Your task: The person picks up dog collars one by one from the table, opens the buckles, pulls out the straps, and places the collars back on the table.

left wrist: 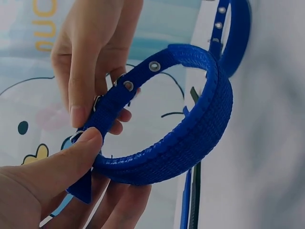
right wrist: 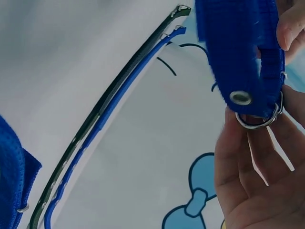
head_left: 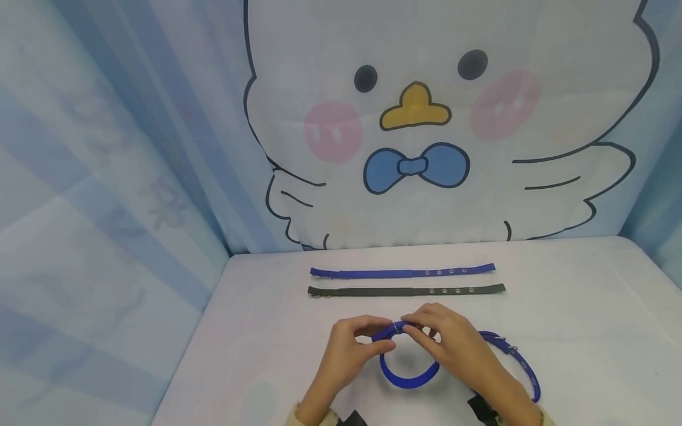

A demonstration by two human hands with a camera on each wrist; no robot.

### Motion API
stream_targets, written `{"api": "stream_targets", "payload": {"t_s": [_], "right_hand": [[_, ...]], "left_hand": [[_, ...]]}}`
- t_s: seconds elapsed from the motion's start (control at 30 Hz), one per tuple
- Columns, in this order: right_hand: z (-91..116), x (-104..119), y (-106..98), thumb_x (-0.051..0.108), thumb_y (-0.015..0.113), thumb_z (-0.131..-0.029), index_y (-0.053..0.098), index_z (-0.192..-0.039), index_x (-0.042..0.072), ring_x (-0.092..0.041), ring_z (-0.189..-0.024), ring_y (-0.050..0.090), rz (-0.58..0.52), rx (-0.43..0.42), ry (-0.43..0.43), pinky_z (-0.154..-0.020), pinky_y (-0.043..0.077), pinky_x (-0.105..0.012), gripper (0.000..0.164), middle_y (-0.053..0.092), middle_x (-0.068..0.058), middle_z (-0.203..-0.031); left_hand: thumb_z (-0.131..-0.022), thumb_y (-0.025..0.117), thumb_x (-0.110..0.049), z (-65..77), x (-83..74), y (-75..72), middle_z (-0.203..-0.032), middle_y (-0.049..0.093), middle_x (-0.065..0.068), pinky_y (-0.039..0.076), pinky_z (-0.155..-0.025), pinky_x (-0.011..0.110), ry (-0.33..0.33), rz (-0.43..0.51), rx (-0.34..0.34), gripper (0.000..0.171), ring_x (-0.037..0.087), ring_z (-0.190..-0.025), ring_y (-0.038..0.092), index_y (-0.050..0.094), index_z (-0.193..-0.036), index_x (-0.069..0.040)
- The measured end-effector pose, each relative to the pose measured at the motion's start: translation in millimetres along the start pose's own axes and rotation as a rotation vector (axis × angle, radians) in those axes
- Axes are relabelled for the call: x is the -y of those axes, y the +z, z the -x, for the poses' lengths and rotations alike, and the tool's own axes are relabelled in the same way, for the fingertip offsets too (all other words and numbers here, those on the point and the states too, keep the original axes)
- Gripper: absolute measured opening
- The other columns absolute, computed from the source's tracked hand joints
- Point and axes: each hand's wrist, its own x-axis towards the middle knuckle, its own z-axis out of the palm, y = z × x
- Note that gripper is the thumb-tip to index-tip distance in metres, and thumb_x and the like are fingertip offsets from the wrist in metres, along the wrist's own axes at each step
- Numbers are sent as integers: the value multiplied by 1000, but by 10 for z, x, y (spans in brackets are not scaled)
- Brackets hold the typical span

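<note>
A blue pet collar (head_left: 407,381) is closed into a loop and held above the table between both hands. My left hand (head_left: 346,349) pinches it on the left, with the thumb on the strap next to the loose pointed tip. My right hand (head_left: 455,340) grips it at the buckle end. Metal eyelets and the padded band of the collar (left wrist: 190,129) show in the left wrist view. In the right wrist view a metal ring hangs from the collar (right wrist: 233,52), by the right hand's fingers (right wrist: 238,162).
Another blue collar (head_left: 527,370), looped, lies right of my right hand and is partly hidden by that arm. Farther back, a flat blue collar (head_left: 373,274) and a flat dark green collar (head_left: 383,291) lie side by side on the white table (head_left: 256,307). A printed curtain (head_left: 415,219) hangs behind.
</note>
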Motion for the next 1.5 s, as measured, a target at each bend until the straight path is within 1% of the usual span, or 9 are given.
{"api": "stream_targets", "payload": {"t_s": [0.13,0.27,0.5,0.7,0.97,1.13,1.23,1.33,1.5], "right_hand": [[-6,31,-14,32,70,-93,77,-105,24,-3,-81,55,20,-6,-6,-66,52,-17,16,65,18,-90],[-2,32,5,29,72,-92,78,-101,24,-1,-82,57,33,-38,-25,-68,56,-19,12,66,17,-89],[-1,5,84,22,72,-93,77,-95,22,0,-80,59,72,-92,-73,-70,56,-20,6,66,17,-85],[9,8,124,15,75,-90,77,-90,18,1,-74,54,113,-166,-89,-64,53,-17,4,65,14,-80],[9,40,179,12,74,-90,76,-94,11,-2,-72,58,159,-248,-36,-63,55,-19,4,68,6,-79],[21,60,147,14,74,-91,75,-98,13,-2,-72,57,156,-228,-29,-64,55,-19,7,68,7,-84],[30,43,99,16,74,-90,74,-106,15,-3,-76,61,191,-171,-76,-68,58,-19,15,69,7,-90],[36,2,71,15,77,-87,74,-109,19,-2,-77,63,250,-151,-140,-72,59,-19,22,69,10,-91],[33,-27,100,7,83,-79,78,-104,19,0,-70,59,277,-229,-200,-67,57,-16,28,68,10,-82]], "left_hand": [[-81,83,-25,12,6,-13,-101,75,-8,59,-86,33,-15,-1,20,33,5,-94,67,74,-113,-19],[-81,83,-28,14,12,-27,-102,74,-7,58,-76,23,-1,18,57,37,5,-92,67,72,-116,-23],[-82,81,-32,3,22,-36,-106,73,-8,59,-82,30,22,-3,86,34,4,-90,66,73,-114,-24],[-81,82,-31,-6,32,-31,-104,73,-6,60,-80,28,27,18,77,32,5,-88,67,74,-111,-22],[-82,83,-29,3,6,-27,-103,75,-5,59,-68,20,5,68,48,30,5,-87,67,75,-109,-20],[-83,82,-26,8,8,-29,-101,75,-5,59,-68,20,35,69,46,25,5,-87,68,75,-106,-18],[-83,81,-25,7,16,-17,-101,75,-5,59,-68,20,52,76,49,24,5,-87,68,75,-105,-18],[-83,82,-25,7,15,1,-100,75,-5,59,-69,20,50,87,61,24,4,-86,68,75,-105,-17],[-83,82,-24,33,-14,12,-102,74,-5,59,-68,19,49,76,74,26,3,-85,67,74,-106,-18]]}}
